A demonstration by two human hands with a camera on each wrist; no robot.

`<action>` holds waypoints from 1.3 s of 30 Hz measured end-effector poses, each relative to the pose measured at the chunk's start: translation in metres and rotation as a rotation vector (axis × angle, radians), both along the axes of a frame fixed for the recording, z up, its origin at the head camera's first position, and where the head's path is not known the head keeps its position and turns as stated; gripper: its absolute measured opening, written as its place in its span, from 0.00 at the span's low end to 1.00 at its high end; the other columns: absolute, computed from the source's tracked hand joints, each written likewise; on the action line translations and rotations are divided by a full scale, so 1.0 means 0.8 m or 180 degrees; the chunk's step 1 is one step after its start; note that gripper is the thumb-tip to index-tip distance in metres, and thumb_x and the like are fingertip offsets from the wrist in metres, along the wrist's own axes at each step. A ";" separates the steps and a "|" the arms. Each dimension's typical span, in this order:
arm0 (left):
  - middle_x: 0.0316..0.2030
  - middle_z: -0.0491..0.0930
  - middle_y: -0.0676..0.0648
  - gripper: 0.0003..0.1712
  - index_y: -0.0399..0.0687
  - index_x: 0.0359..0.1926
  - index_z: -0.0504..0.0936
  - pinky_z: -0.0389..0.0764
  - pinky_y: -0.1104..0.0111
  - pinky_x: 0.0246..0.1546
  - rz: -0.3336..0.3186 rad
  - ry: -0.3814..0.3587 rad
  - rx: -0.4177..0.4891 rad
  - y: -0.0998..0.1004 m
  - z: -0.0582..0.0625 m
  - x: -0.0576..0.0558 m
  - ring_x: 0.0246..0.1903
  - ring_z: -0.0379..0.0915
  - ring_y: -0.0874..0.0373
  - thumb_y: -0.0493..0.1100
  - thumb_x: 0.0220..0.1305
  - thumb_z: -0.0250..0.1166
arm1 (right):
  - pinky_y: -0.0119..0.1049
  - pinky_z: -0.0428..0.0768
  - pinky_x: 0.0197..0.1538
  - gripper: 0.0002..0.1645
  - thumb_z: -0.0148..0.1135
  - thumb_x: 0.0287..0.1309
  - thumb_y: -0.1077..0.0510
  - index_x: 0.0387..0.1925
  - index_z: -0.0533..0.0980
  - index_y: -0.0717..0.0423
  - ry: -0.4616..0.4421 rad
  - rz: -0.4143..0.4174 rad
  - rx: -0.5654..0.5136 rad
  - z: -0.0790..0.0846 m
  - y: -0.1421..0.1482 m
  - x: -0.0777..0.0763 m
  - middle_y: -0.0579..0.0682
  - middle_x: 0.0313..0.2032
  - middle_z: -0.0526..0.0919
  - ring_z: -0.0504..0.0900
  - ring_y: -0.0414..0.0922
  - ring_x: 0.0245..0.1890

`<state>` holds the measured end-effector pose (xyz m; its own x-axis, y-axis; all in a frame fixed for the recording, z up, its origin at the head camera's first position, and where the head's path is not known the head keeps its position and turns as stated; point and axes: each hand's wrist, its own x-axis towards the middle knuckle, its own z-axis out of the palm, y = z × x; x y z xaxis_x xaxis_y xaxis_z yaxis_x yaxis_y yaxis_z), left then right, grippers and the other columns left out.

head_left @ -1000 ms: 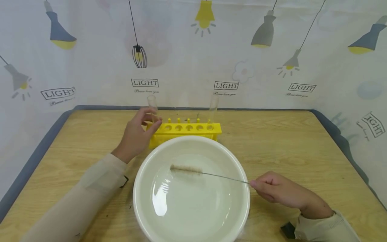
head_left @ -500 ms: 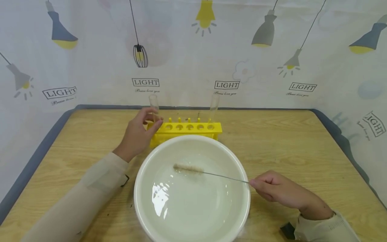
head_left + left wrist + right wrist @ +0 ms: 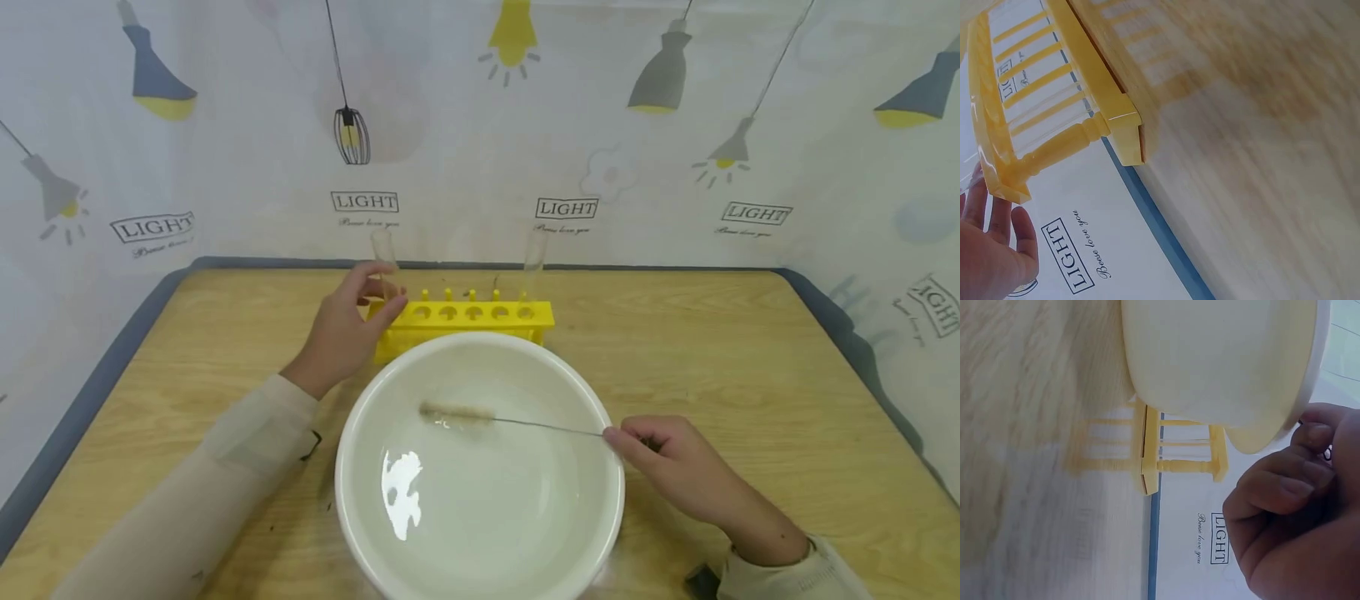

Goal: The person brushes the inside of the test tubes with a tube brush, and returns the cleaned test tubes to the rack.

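In the head view my left hand point(image 3: 345, 329) has thumb and fingers around a clear test tube point(image 3: 384, 247), which stands at the left end of a yellow test tube rack point(image 3: 480, 316). My right hand point(image 3: 678, 471) pinches the wire handle of a test tube brush point(image 3: 457, 412) at the right rim of a white basin point(image 3: 348, 500). The brush's bristles lie in the water in the basin. In the right wrist view, curled fingers point(image 3: 1282, 487) sit close beside the basin's rim. The left wrist view shows the fingers at the rack's top bar point(image 3: 988, 119).
A second clear test tube point(image 3: 534, 258) stands in the rack's right end. The rack is right behind the basin on a wooden table point(image 3: 720, 350). A printed cloth point(image 3: 465, 150) with lamp pictures hangs behind and around the table.
The brush has shifted right and then back left in the water. My right hand has moved slightly left and up, over the basin's rim. My left hand stays at the tube.
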<state>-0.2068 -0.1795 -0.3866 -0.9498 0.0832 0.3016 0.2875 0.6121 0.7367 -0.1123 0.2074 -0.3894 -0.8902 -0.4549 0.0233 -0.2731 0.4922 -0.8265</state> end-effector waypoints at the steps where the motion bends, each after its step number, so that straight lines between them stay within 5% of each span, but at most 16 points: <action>1: 0.43 0.78 0.55 0.28 0.62 0.60 0.63 0.69 0.57 0.52 0.0009 -0.0024 0.0016 0.000 0.001 0.000 0.45 0.73 0.60 0.60 0.61 0.56 | 0.30 0.63 0.18 0.21 0.53 0.64 0.53 0.15 0.69 0.53 -0.0011 -0.0018 -0.0007 0.000 0.000 0.000 0.39 0.14 0.60 0.60 0.32 0.16; 7: 0.56 0.69 0.52 0.35 0.65 0.65 0.54 0.65 0.54 0.56 0.0137 0.0230 0.0314 -0.007 0.018 0.004 0.57 0.63 0.57 0.57 0.60 0.59 | 0.31 0.64 0.18 0.21 0.53 0.63 0.53 0.15 0.70 0.52 -0.0142 0.0018 -0.0067 0.001 0.001 -0.001 0.40 0.14 0.61 0.61 0.32 0.16; 10: 0.57 0.68 0.48 0.35 0.56 0.64 0.57 0.65 0.57 0.54 0.0276 0.0799 0.0471 -0.005 0.033 0.013 0.58 0.62 0.57 0.48 0.60 0.62 | 0.30 0.64 0.18 0.20 0.53 0.63 0.55 0.14 0.72 0.52 -0.0144 0.0082 -0.0109 0.000 0.001 -0.001 0.40 0.14 0.62 0.61 0.31 0.16; 14: 0.49 0.72 0.41 0.26 0.39 0.55 0.68 0.67 0.64 0.48 0.0346 0.1923 0.0524 0.010 0.055 0.027 0.50 0.68 0.52 0.45 0.57 0.61 | 0.31 0.63 0.18 0.21 0.53 0.64 0.56 0.13 0.70 0.53 -0.0202 0.0130 -0.0162 -0.002 0.003 0.000 0.41 0.13 0.61 0.60 0.31 0.16; 16: 0.44 0.74 0.38 0.25 0.34 0.50 0.70 0.68 0.65 0.45 0.0187 0.2298 0.0469 0.021 0.066 0.033 0.46 0.70 0.50 0.45 0.55 0.61 | 0.31 0.64 0.18 0.21 0.52 0.64 0.56 0.14 0.72 0.52 -0.0236 0.0145 -0.0180 -0.002 0.003 -0.001 0.41 0.13 0.63 0.61 0.32 0.16; 18: 0.43 0.74 0.39 0.24 0.34 0.49 0.71 0.69 0.65 0.43 -0.0133 0.2361 0.0312 0.034 0.075 0.035 0.43 0.70 0.50 0.46 0.56 0.61 | 0.31 0.64 0.18 0.20 0.52 0.64 0.56 0.15 0.73 0.51 -0.0265 0.0181 -0.0185 -0.001 0.004 -0.001 0.41 0.13 0.64 0.61 0.31 0.16; 22: 0.49 0.72 0.47 0.26 0.44 0.56 0.70 0.72 0.66 0.43 -0.0812 0.1657 -0.0179 0.056 0.085 0.035 0.45 0.69 0.57 0.46 0.57 0.64 | 0.31 0.67 0.20 0.18 0.51 0.65 0.57 0.19 0.77 0.50 -0.0283 0.0261 -0.0228 -0.002 0.003 -0.002 0.42 0.15 0.70 0.65 0.32 0.18; 26: 0.55 0.67 0.55 0.31 0.56 0.62 0.64 0.73 0.69 0.47 -0.1129 0.0737 -0.0510 0.073 0.088 0.029 0.48 0.67 0.64 0.51 0.59 0.63 | 0.30 0.67 0.21 0.18 0.51 0.65 0.57 0.20 0.77 0.49 -0.0284 0.0321 -0.0202 -0.003 0.002 -0.002 0.49 0.15 0.72 0.66 0.32 0.18; 31: 0.53 0.70 0.57 0.29 0.56 0.63 0.64 0.75 0.67 0.49 -0.1276 0.0218 -0.0499 0.093 0.094 0.016 0.47 0.70 0.66 0.50 0.62 0.59 | 0.30 0.67 0.21 0.18 0.51 0.65 0.55 0.19 0.77 0.48 -0.0284 0.0322 -0.0138 -0.002 0.001 -0.003 0.49 0.15 0.71 0.66 0.31 0.18; 39: 0.57 0.70 0.55 0.36 0.63 0.67 0.54 0.75 0.67 0.51 -0.1145 -0.0609 -0.0441 0.128 0.104 -0.014 0.50 0.71 0.64 0.57 0.61 0.58 | 0.29 0.65 0.19 0.18 0.51 0.65 0.56 0.19 0.77 0.48 -0.0263 0.0341 -0.0109 -0.001 0.004 -0.002 0.41 0.14 0.69 0.63 0.30 0.17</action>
<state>-0.2179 -0.0771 -0.3031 -0.8906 0.4467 0.0856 0.3670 0.5947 0.7153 -0.1139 0.2109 -0.3903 -0.8361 -0.5477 -0.0310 -0.2528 0.4349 -0.8643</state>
